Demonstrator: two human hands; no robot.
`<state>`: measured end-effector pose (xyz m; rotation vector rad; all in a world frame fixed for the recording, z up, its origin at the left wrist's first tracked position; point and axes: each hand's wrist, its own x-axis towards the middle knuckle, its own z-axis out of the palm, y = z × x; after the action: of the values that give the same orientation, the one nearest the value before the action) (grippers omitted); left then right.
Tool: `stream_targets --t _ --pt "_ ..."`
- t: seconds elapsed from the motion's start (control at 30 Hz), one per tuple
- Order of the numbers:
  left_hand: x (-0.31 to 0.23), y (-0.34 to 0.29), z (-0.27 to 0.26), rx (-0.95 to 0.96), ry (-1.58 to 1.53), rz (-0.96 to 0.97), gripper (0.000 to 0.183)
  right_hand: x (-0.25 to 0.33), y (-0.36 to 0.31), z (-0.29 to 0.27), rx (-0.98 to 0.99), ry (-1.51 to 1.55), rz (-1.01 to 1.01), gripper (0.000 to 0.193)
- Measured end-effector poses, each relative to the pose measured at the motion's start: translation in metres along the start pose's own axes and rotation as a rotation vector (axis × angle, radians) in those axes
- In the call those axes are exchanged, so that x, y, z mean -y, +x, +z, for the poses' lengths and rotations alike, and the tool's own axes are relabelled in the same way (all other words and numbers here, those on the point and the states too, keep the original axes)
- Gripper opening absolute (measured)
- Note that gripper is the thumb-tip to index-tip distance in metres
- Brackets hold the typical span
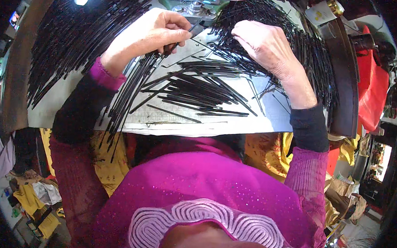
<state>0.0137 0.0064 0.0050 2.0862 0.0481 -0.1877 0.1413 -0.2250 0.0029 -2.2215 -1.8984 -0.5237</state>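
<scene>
In the head view, the left hand (156,34), upper centre-left of the frame, closes around a bundle of thin black rods (127,90) slanting down toward the white tabletop's (162,127) near edge; its thumb and forefinger meet near a metal fixture (197,9) at top centre. The right hand (267,47), upper right of centre, curls its fingers over a dark rod pile (318,63); whether it pinches one, I cannot tell. Loose rods (196,93) lie mid-frame.

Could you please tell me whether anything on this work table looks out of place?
Only untidiness: several thin black strips at the centre lie crosswise, and the bundle at the left hand overhangs the front edge of the white tabletop.
</scene>
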Motion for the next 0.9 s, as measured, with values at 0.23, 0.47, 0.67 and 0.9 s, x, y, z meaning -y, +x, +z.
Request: stream_targets --t 0.23,0.47,0.67,0.9 --pt "0.006 0.001 -0.001 0.043 -0.284 0.003 0.028 0.027 0.011 -0.008 -0.261 0.218 0.147 0.011" --pt "0.003 0.001 -0.002 -0.011 -0.339 0.003 0.029 0.031 0.007 0.016 -0.151 0.902 0.676 0.012" --pt "0.006 0.007 -0.005 -0.001 -0.386 0.022 0.026 0.037 0.018 0.016 -0.224 0.833 0.593 0.016" --pt "0.006 0.003 -0.008 -0.059 -0.42 0.007 0.024 0.047 0.035 -0.003 0.028 1.198 0.798 0.021"
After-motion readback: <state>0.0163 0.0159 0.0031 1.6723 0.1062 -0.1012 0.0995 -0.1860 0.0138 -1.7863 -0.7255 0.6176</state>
